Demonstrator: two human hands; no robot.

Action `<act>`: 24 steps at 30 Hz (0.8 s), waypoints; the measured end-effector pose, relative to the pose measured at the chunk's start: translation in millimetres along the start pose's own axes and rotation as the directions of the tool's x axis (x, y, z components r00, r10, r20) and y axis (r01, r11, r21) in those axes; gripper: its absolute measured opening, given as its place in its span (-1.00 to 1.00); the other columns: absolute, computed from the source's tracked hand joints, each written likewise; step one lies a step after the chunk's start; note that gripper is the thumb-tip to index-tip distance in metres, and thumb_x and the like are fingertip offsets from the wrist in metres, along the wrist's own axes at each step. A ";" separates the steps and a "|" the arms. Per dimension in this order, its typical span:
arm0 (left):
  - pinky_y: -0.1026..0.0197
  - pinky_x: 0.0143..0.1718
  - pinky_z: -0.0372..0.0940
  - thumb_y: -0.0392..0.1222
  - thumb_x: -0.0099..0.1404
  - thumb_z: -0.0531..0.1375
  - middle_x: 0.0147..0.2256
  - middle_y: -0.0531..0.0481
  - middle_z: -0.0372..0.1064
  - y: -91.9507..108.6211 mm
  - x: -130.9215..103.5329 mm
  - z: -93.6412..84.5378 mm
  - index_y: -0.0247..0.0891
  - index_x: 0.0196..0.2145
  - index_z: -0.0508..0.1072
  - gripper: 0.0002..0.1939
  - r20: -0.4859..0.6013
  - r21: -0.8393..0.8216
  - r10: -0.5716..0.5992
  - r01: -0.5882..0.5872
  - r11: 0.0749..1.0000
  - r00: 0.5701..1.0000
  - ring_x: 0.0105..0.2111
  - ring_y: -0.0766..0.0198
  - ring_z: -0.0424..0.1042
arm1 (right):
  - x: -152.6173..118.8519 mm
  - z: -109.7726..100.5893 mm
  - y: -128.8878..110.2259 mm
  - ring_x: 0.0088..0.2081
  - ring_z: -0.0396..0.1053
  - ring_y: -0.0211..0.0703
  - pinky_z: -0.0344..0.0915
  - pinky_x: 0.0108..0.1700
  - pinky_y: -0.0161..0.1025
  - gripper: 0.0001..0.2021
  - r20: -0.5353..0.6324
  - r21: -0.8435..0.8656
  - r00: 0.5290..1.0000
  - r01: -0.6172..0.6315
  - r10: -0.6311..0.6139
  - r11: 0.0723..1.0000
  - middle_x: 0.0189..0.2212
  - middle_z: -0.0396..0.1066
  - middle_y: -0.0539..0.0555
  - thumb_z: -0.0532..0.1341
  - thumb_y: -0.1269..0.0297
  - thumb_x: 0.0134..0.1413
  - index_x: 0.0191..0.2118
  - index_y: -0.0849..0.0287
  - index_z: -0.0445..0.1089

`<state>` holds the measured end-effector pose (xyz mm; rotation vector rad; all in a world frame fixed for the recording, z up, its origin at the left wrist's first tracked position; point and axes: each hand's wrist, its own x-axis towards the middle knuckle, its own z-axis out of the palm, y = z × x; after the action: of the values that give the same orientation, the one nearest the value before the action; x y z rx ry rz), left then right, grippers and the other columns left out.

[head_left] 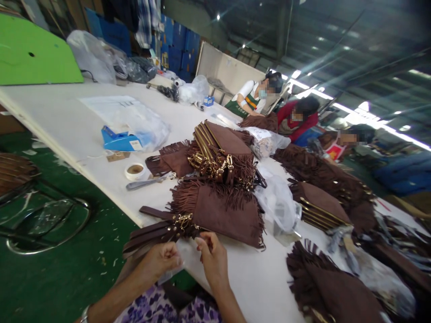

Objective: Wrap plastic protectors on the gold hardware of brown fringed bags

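Observation:
My left hand (pixel 165 259) is at the table's near edge, thumb and fingers pinched together; a bit of clear plastic (pixel 171 272) shows just below it. To its right, my right hand (pixel 212 256) has its thumb and curled fingers close together; what they hold, if anything, is too small to tell. Just beyond both hands lies a brown fringed bag (pixel 229 211) with dark straps (pixel 151 235) and gold clasps (pixel 183 220). Behind it is a stack of brown bags (pixel 232 146) with gold-coloured frames.
A tape roll (pixel 135 171), grey-handled scissors (pixel 141 184) and a blue tape dispenser (pixel 121 139) lie at the left. Clear plastic (pixel 278 199) and more brown bags (pixel 336 287) are at the right. Several people sit across the table (pixel 101 172).

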<state>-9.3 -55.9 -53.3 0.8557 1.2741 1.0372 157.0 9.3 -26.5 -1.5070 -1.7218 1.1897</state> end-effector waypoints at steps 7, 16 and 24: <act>0.29 -0.53 -0.08 0.11 0.10 0.20 -0.60 0.10 0.10 18.8 -10.3 -8.5 -0.28 -0.55 0.34 -0.63 -0.102 0.160 -0.015 0.032 0.987 0.995 -0.55 0.33 0.05 | 8.8 35.9 -3.2 -0.33 0.38 -0.12 0.20 -0.25 -0.27 -0.79 -0.193 -0.094 0.980 0.029 -0.047 0.995 -0.41 0.47 0.03 0.22 0.10 0.11 -0.35 0.14 0.39; 0.32 -0.54 -0.02 0.16 0.19 0.15 -0.55 0.06 0.28 -3.6 -14.9 -22.9 -0.28 -0.42 0.49 -0.59 -0.094 0.207 -0.019 0.038 0.978 0.995 -0.53 0.29 0.18 | 7.3 26.2 -5.8 -0.56 0.21 -0.29 0.17 -0.47 -0.35 -0.74 -0.044 0.330 0.996 -0.064 0.083 0.942 -0.58 0.32 -0.07 0.23 0.08 0.10 -0.42 0.16 0.30; 0.32 -0.52 -0.04 0.08 0.17 0.24 -0.57 0.09 0.30 -21.8 -17.7 -22.1 -0.32 -0.43 0.48 -0.65 -0.088 0.035 -0.049 0.052 0.998 0.995 -0.56 0.34 0.15 | 3.6 26.4 -18.8 -0.56 0.24 -0.36 0.17 -0.49 -0.39 -0.65 0.181 0.642 0.970 -0.242 0.164 0.727 -0.39 0.50 0.05 0.37 0.09 -0.05 -0.26 0.18 0.28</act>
<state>-28.2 -80.8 -70.6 0.8100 1.3854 1.0223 124.7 6.4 -22.4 -1.2013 -1.0070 1.7921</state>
